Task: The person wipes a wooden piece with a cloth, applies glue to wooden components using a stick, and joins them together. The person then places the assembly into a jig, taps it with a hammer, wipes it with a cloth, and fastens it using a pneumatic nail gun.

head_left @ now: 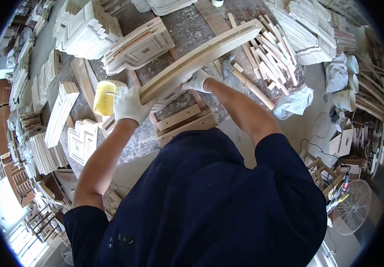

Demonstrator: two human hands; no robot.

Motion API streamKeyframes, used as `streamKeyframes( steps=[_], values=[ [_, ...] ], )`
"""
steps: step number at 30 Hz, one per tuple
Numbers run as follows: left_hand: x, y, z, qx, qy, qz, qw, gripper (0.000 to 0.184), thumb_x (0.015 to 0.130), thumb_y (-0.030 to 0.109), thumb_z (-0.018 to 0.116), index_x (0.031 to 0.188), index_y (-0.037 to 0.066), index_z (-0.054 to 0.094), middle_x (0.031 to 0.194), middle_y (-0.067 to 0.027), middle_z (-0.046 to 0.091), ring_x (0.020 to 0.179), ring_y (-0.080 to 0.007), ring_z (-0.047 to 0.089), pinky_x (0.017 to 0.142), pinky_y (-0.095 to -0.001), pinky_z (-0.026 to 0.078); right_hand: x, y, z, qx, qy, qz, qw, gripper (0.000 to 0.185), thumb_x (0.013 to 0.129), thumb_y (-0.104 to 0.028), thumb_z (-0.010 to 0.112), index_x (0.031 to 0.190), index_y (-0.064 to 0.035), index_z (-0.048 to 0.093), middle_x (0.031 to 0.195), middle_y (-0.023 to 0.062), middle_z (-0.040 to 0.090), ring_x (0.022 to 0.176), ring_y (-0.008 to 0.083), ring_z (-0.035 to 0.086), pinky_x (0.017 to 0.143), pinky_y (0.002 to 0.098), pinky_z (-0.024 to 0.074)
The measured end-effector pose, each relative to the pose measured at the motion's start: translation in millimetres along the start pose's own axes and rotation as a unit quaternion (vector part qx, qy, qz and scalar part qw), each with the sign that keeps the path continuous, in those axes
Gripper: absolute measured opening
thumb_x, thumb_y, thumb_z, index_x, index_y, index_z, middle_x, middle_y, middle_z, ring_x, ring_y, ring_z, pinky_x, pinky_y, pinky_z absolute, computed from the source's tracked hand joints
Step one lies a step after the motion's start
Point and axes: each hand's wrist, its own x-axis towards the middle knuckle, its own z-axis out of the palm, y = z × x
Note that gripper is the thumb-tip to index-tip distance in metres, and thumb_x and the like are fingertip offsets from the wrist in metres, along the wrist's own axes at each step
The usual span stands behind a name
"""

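Note:
Over the workbench I hold up a long pale wooden rail [201, 53], slightly bowed, with a groove along its length. My left hand [132, 106], in a white glove, is closed around its near left end. Also gloved, my right hand [196, 81] grips the rail's lower edge around the middle, its fingertips partly hidden. Right of that hand lies a hammer [252, 87] with a wooden handle. Close to my left hand is a yellow-and-white tub [104, 99]. Two drilled wooden blocks [178, 117] lie by the bench's near edge.
Carved panels [140, 46] lean together at the bench's back, beside a larger stack [89, 31]. Loose wooden strips [272, 55] lie to the right, near crumpled plastic [294, 102]. A standing fan [353, 207] and cables are at lower right. Stacked wooden parts [45, 151] line the left.

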Motion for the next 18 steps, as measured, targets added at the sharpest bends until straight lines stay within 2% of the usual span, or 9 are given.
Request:
streamKeyframes(
  steps=[3, 4, 7, 8, 9, 10, 11, 15, 18],
  values=[
    [-6.1, 2.3, 1.1, 0.005, -0.009, -0.006, 1.0, 0.059, 0.075, 0.054, 0.072, 0.113, 0.01, 0.058, 0.106, -0.0201, 0.067, 0.098, -0.0378, 0.065, 0.082, -0.0461, 0.052, 1.8, 4.4, 4.2, 0.02, -0.063, 0.065, 0.996, 0.052, 0.067, -0.022, 0.085, 0.112, -0.0025, 0.066, 0.113, 0.0134, 0.069, 0.106, 0.0238, 0.064, 0.091, 0.0344, 0.0504],
    [-6.5, 1.3, -1.5, 0.002, -0.017, -0.011, 1.0, 0.058, 0.076, 0.054, 0.072, 0.111, 0.01, 0.058, 0.106, -0.0203, 0.067, 0.098, -0.0376, 0.065, 0.083, -0.0461, 0.052, 7.4, 4.3, 3.0, 0.021, -0.099, 0.095, 0.99, 0.046, 0.068, -0.02, 0.085, 0.107, -0.0016, 0.068, 0.105, 0.0122, 0.071, 0.097, 0.0234, 0.066, 0.086, 0.034, 0.0521],
    [6.5, -2.0, -12.9, 0.016, -0.028, 0.009, 0.999, 0.057, 0.075, 0.053, 0.072, 0.107, 0.008, 0.058, 0.106, -0.0203, 0.067, 0.1, -0.0367, 0.065, 0.086, -0.0447, 0.051, 6.4, 0.4, -1.2, 0.052, -0.062, 0.083, 0.993, 0.037, 0.07, -0.016, 0.083, 0.101, -0.0011, 0.07, 0.092, 0.0095, 0.073, 0.083, 0.0237, 0.069, 0.079, 0.0324, 0.0535],
    [9.4, 0.0, -16.8, 0.022, -0.054, 0.016, 0.998, 0.058, 0.074, 0.053, 0.072, 0.107, 0.008, 0.058, 0.107, -0.02, 0.067, 0.1, -0.0362, 0.065, 0.086, -0.0442, 0.05, 2.2, 2.3, -2.1, 0.134, -0.072, 0.095, 0.984, 0.046, 0.068, -0.017, 0.084, 0.109, -0.0032, 0.067, 0.097, 0.0105, 0.072, 0.089, 0.0237, 0.068, 0.082, 0.0328, 0.0529],
    [15.0, 1.1, -21.6, 0.026, -0.073, 0.023, 0.997, 0.059, 0.073, 0.054, 0.073, 0.108, 0.008, 0.058, 0.107, -0.0197, 0.067, 0.1, -0.0358, 0.065, 0.086, -0.0437, 0.05, -2.1, 2.7, -0.6, 0.072, -0.048, 0.116, 0.99, 0.05, 0.067, -0.018, 0.084, 0.112, -0.0042, 0.065, 0.099, 0.0107, 0.072, 0.09, 0.0235, 0.068, 0.082, 0.0331, 0.0526],
    [23.9, -9.4, -1.3, -0.023, 0.01, 0.071, 0.997, 0.066, 0.07, 0.056, 0.073, 0.114, 0.009, 0.06, 0.107, -0.0178, 0.068, 0.101, -0.0348, 0.065, 0.087, -0.0427, 0.05, -5.3, 3.2, 3.6, 0.009, -0.021, 0.132, 0.991, 0.055, 0.066, -0.018, 0.084, 0.115, -0.0052, 0.063, 0.101, 0.0109, 0.071, 0.092, 0.0233, 0.067, 0.083, 0.0334, 0.0523],
    [25.6, 1.6, -3.9, -0.014, -0.008, 0.015, 1.0, 0.073, 0.068, 0.054, 0.076, 0.122, 0.009, 0.058, 0.106, -0.0162, 0.069, 0.102, -0.0337, 0.065, 0.088, -0.0425, 0.05, -6.9, 8.4, 13.1, -0.049, 0.004, 0.152, 0.987, 0.059, 0.065, -0.018, 0.085, 0.118, -0.0062, 0.061, 0.103, 0.011, 0.071, 0.094, 0.0231, 0.067, 0.083, 0.0337, 0.052],
    [24.3, -19.0, -11.4, -0.058, -0.049, -0.014, 0.997, 0.067, 0.066, 0.046, 0.082, 0.117, 0.006, 0.064, 0.102, -0.0143, 0.071, 0.094, -0.0273, 0.068, 0.085, -0.0381, 0.051, 8.1, 32.1, 26.8, 0.042, -0.003, 0.147, 0.988, 0.07, 0.057, -0.021, 0.088, 0.12, -0.0102, 0.061, 0.109, 0.0153, 0.069, 0.104, 0.0336, 0.064, 0.093, 0.0379, 0.049],
    [41.5, -37.2, -57.8, -0.208, -0.031, 0.037, 0.977, 0.055, 0.071, 0.032, 0.083, 0.112, -0.001, 0.066, 0.097, -0.0122, 0.072, 0.09, -0.0199, 0.068, 0.084, -0.0329, 0.052, -6.6, -40.6, -11.1, -0.01, 0.033, 0.111, 0.993, 0.078, 0.06, -0.021, 0.087, 0.129, -0.0066, 0.056, 0.111, 0.0173, 0.068, 0.103, 0.0305, 0.065, 0.094, 0.0347, 0.0489]
  ],
)
